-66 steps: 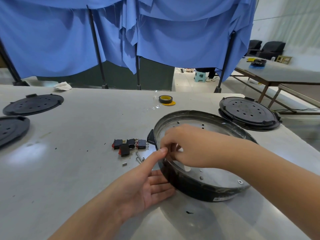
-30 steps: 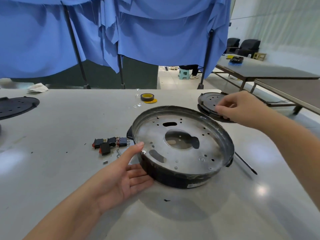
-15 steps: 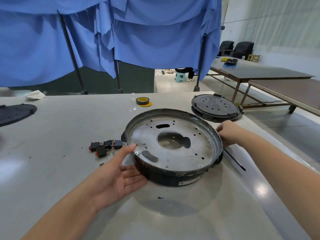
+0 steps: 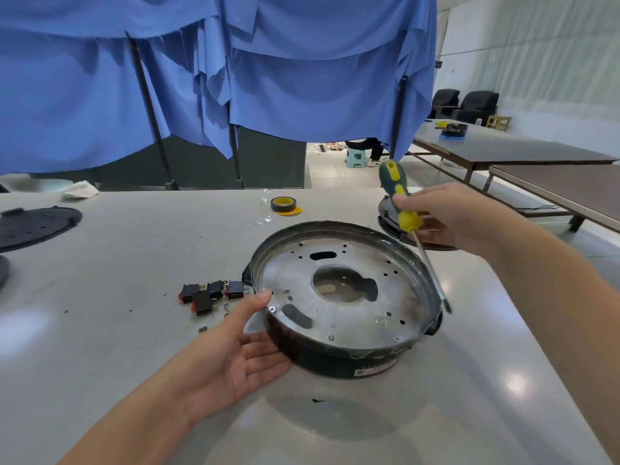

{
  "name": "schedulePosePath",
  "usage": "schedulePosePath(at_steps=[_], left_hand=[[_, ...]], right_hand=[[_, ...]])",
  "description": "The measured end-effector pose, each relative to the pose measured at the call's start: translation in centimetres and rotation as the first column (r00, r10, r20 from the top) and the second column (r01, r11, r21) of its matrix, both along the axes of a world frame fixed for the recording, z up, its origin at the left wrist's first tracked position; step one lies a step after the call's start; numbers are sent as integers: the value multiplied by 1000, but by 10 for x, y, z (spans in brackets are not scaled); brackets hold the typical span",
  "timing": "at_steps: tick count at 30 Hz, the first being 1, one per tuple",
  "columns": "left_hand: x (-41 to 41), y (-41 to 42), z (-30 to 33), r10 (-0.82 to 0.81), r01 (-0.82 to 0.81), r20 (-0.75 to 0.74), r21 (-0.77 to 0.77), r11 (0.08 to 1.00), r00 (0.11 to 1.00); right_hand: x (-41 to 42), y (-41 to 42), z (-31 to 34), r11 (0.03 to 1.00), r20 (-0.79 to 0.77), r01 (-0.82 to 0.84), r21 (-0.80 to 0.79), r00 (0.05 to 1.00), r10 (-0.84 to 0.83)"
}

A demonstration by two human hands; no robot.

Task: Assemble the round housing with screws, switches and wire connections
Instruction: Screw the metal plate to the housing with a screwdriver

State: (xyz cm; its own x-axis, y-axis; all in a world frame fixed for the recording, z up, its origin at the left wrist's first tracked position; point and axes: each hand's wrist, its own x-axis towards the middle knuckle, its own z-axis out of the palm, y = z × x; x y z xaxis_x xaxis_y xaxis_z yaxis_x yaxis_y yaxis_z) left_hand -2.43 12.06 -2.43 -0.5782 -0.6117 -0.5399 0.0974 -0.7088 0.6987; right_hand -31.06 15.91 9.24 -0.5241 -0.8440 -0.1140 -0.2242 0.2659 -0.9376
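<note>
Right hand (image 4: 446,216), empty a moment ago, now grips a screwdriver (image 4: 407,213) at right of centre; left hand (image 4: 231,357), open, braces the round housing (image 4: 342,297) at frame centre. A screw (image 4: 272,309) by the thumb can presumably be driven next.
</note>
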Motion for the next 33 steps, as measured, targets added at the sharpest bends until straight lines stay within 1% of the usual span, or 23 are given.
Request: schedulePosePath(at_steps=[3,5,8,10,13,17,26,33], left_hand=[[0,1,1,-1,1,11,-13,1000,1000],[-1,2,1,-2,2,12,-17,1000,1000],[0,1,1,-1,1,4,-9,1000,1000],[1,1,0,-10,10,3,-5,1000,1000],[1,0,-2,-20,20,1,2,1000,1000],[0,-1,-2,-18,18,-8,6,1000,1000],[0,0,-1,-7,7,-18,2,1000,1000],[0,-1,-3,-8,8,-11,-1,1000,1000]], right_hand=[[41,-4,6,969,165,-151,-196,969,185],[62,-6,5,922,205,-205,-328,937,282],[82,-12,1,845,141,-270,-462,918,370],[92,-17,-3,810,83,-296,-506,918,387],[101,-23,-9,771,-3,-329,-546,921,390],[107,-28,-14,733,-54,-378,-566,904,424],[115,-31,-24,701,-7,-402,-589,870,493],[114,-30,-24,683,-53,-437,-585,861,506]])
